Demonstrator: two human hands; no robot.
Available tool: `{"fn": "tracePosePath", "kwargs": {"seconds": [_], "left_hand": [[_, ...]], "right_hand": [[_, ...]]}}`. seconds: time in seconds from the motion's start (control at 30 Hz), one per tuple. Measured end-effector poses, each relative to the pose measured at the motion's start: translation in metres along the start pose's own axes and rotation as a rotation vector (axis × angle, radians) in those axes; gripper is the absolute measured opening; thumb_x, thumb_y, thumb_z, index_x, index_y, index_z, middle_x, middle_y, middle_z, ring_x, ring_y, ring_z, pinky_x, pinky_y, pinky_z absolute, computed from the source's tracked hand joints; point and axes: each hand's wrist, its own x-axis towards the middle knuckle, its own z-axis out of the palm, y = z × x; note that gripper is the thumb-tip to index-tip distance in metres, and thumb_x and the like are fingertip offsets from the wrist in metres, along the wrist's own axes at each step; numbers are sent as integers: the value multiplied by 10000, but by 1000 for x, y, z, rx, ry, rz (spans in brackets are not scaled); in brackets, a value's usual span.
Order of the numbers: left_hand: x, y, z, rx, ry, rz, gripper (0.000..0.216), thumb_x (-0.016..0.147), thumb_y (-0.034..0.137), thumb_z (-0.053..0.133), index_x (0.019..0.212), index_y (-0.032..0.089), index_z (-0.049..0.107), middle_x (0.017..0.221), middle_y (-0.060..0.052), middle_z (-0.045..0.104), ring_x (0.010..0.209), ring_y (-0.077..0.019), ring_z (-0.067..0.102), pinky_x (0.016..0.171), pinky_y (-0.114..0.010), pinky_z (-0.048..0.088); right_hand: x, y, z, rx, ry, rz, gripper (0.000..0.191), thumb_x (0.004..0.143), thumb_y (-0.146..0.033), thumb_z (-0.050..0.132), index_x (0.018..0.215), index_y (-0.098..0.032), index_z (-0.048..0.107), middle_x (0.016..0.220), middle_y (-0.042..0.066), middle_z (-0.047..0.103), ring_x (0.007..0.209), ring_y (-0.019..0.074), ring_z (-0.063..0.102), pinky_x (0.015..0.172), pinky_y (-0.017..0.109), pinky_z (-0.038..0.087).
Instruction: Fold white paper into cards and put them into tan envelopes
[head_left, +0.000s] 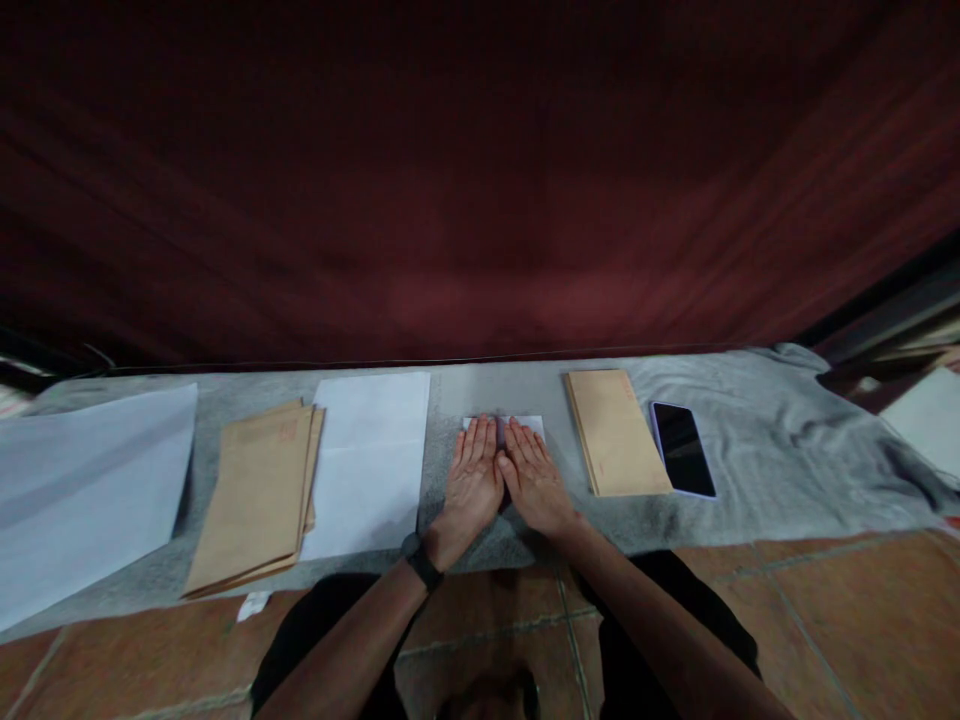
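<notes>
Side by side, my left hand point(474, 477) and my right hand point(536, 482) lie flat with fingers stretched forward, pressing on a small piece of white paper point(532, 423). Most of the paper is hidden under the hands; only its far edge and corners show. Whether it is folded I cannot tell. My thumbs meet in the middle. A watch with a dark strap is on my left wrist. To the left of my hands lies a stack of white sheets point(371, 465), and to the right a stack of brown envelopes point(616, 432).
Another pile of brown envelopes point(255, 490) overlaps the white sheets, and a large white sheet point(90, 490) lies farther left. A phone point(683, 449) touches the right envelopes. All rest on a grey cloth point(780, 450) before a dark red curtain point(480, 200). A white scrap point(253, 605) lies on the tiles.
</notes>
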Motion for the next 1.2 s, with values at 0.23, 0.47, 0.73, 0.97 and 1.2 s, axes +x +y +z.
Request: {"fn": "tracePosePath", "kwargs": {"seconds": [0.23,0.47,0.73,0.97,1.2], "left_hand": [[-6,-2,8,8,-47,6,583,979,194,325,1546,58,313,1627,-167,281,1535,-264,155,1246,-471,206],[-2,-10,5,-129,8,-169,592,986,265,352,1509,-12,338,1601,-234,298,1506,-305,257,1223,-488,264],[12,-33,-6,-669,86,-383,539,900,222,522,1435,161,498,1412,-136,578,1264,-261,579,1061,-418,479],[17,-43,-13,-903,87,-585,531,792,212,662,1313,170,571,1024,-56,692,864,-188,659,835,-337,533],[25,-43,-18,-1146,52,-667,350,661,203,726,1006,182,674,690,38,631,647,-152,608,635,-257,468]], "right_hand": [[-8,0,8,-17,-27,-13,558,1067,-390,267,1552,-121,331,1593,104,372,1497,209,297,1244,444,230],[-11,7,11,-94,47,9,623,1046,-432,362,1550,-69,315,1591,165,358,1486,260,317,1220,460,266],[-11,8,11,-105,33,33,649,1038,-424,369,1561,-52,276,1586,196,357,1482,287,320,1210,489,268],[-10,6,9,-109,23,22,687,1035,-491,359,1543,-31,304,1592,211,341,1490,302,294,1215,495,247],[-11,5,9,-97,30,-5,869,961,-634,450,1560,-35,254,1619,243,250,1503,350,243,1200,561,242]]}}
